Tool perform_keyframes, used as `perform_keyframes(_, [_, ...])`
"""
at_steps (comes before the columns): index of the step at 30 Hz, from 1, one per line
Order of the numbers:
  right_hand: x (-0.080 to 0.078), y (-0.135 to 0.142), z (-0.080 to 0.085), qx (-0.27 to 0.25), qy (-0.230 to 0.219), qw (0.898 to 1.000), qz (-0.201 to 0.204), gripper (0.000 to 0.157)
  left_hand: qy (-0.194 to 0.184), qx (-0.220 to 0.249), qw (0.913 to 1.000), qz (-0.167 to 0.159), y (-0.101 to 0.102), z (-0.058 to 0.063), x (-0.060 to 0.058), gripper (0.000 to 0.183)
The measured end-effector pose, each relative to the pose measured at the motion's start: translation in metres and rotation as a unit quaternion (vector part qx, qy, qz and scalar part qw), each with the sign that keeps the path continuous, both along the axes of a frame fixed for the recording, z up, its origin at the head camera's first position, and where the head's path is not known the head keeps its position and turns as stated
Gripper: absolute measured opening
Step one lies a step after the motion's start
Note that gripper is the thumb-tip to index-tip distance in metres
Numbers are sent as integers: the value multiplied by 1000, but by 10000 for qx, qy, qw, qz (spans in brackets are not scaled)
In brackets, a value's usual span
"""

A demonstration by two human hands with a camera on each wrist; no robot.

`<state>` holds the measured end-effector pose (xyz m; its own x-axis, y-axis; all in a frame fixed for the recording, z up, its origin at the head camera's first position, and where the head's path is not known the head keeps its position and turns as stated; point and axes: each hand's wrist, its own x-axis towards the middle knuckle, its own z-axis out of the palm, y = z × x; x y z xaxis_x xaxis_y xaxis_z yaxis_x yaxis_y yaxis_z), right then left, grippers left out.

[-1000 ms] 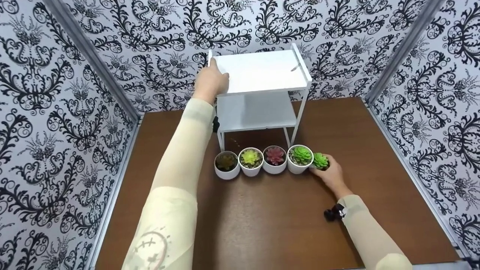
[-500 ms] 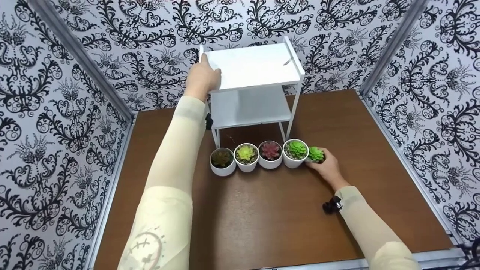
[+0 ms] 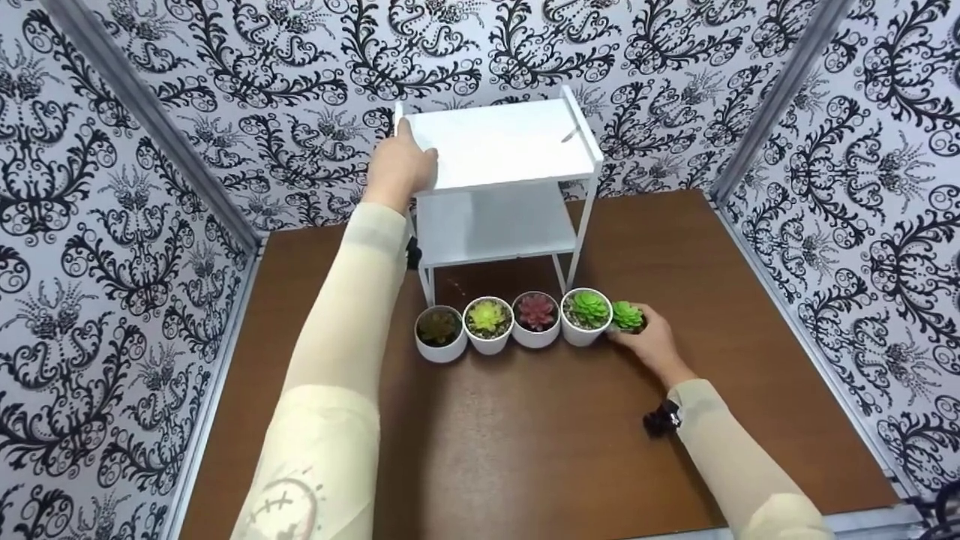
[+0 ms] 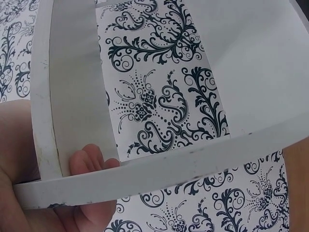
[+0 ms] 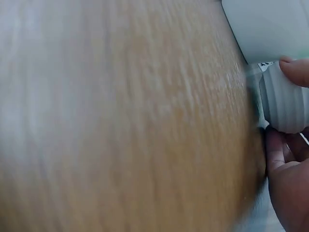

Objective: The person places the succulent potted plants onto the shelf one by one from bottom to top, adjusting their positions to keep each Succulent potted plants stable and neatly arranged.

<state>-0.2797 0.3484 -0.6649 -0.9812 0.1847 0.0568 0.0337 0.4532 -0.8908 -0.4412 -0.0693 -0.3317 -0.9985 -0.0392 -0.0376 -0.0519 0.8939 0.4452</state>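
At the top left corner of a white two-tier shelf [image 3: 495, 221], my left hand [image 3: 399, 166] grips the frame. The left wrist view shows its fingers [image 4: 89, 157] curled round the white post and rail [image 4: 159, 169]. My right hand [image 3: 651, 341] holds a small potted succulent [image 3: 627, 315] with bright green leaves, at the right end of a row. Its ribbed grey-white pot [image 5: 287, 99] sits between thumb and fingers in the right wrist view. Immediately left stands a white pot with a green succulent [image 3: 586, 315]; whether the two pots touch I cannot tell.
Continuing the row leftward are a dark red succulent [image 3: 535, 319], a yellow-green succulent [image 3: 488, 324] and a brownish succulent [image 3: 440, 334], each in a white pot before the shelf's legs. All stand on a brown wooden table [image 3: 517, 442]. Black-and-white patterned walls [image 3: 285, 112] enclose the back and sides.
The head view has shifted slightly, so everything sits a little farther left in frame. Both hands keep their holds, and the pots and shelf show no clear movement.
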Motion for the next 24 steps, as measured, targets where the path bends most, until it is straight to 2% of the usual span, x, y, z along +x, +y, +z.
perform_keyframes(9, [4,2,5,54,52,9991,-417,66,-30,16,10000,-2,4,8,-2,86])
perform_keyframes(16, [3,3,7,84,19,9994,-327,69,-67,-63,10000,25,2,12,-3,86])
perform_keyframes(24, [8,0,11,67,139,9984,-552,68,-84,96,9999,56,0,5,-1,87])
